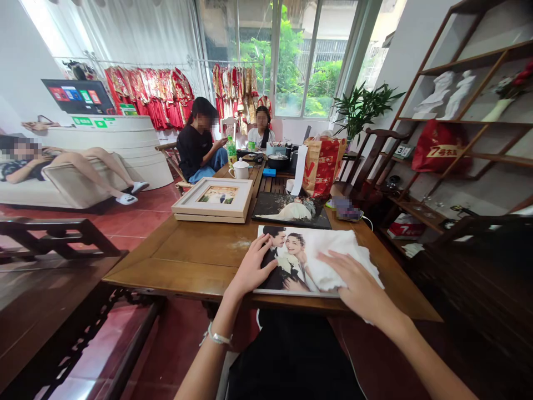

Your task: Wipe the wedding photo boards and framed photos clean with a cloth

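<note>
A wedding photo panel lies flat at the table's near edge, showing a couple with a white bouquet. My left hand rests on its left side, fingers spread over the print. Toward the panel's right side, my right hand is laid flat with stretched fingers on a crumpled white cloth, which covers that part of the photo. Just behind is a dark photo panel with a figure in a white dress. Left of it sit stacked white picture frames, the top one holding a small photo.
The wooden table also bears a white lidded cup, a green-labelled bottle and a red-and-tan paper bag. A phone-like item with a white cable lies right. Two people sit beyond; another reclines on a sofa.
</note>
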`<move>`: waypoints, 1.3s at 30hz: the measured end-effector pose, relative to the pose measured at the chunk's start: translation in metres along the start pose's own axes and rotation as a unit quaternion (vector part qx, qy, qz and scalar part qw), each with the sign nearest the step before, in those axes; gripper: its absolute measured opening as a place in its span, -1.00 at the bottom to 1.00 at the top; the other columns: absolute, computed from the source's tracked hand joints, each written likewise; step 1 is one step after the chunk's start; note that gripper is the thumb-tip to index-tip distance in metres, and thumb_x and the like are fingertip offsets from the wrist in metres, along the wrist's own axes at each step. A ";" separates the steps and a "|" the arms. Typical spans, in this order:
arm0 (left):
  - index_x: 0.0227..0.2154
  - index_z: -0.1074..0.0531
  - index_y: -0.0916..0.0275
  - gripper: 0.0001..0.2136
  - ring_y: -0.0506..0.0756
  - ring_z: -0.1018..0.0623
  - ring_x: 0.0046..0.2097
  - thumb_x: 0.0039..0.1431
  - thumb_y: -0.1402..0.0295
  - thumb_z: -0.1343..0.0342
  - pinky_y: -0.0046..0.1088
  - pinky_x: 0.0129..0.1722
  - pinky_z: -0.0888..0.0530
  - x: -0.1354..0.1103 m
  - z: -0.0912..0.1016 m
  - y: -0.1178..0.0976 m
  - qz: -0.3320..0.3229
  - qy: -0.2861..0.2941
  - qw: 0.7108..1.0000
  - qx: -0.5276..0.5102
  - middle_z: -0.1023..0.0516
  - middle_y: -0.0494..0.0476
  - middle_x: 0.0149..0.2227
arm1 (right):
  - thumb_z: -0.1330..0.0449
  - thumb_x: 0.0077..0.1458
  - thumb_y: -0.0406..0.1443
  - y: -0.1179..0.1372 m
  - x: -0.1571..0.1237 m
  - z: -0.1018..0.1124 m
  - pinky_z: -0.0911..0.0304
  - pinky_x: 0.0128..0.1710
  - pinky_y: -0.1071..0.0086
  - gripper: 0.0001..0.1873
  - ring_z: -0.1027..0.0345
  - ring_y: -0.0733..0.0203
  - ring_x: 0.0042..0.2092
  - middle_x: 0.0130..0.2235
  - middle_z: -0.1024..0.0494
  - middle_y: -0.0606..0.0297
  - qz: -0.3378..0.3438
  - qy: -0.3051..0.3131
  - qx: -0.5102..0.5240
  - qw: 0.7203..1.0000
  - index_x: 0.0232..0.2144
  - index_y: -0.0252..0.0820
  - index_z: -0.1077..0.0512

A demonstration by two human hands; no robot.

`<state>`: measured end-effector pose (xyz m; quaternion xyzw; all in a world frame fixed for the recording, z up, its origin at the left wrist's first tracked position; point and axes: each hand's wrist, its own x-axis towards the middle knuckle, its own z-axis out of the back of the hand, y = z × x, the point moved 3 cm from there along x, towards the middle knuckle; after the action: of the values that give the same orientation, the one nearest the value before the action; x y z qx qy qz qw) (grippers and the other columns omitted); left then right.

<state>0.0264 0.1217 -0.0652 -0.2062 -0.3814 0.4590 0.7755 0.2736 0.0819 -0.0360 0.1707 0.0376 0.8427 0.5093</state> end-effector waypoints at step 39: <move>0.07 -0.28 0.23 -0.63 0.11 -0.15 0.26 0.20 0.46 0.15 -0.16 0.27 -0.07 0.001 -0.003 0.001 0.004 0.000 1.000 -0.029 -0.22 0.20 0.21 | 0.02 -0.30 -0.52 0.069 0.019 -0.023 0.32 0.22 -0.07 -0.18 0.08 -0.06 0.22 0.19 -0.26 0.20 0.076 0.007 -0.027 0.997 0.14 -0.20 -0.23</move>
<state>0.0287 0.1227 -0.0675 -0.2306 -0.3937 0.4507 0.7672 0.1992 0.0681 -0.0364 0.1537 0.0053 0.8805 0.4483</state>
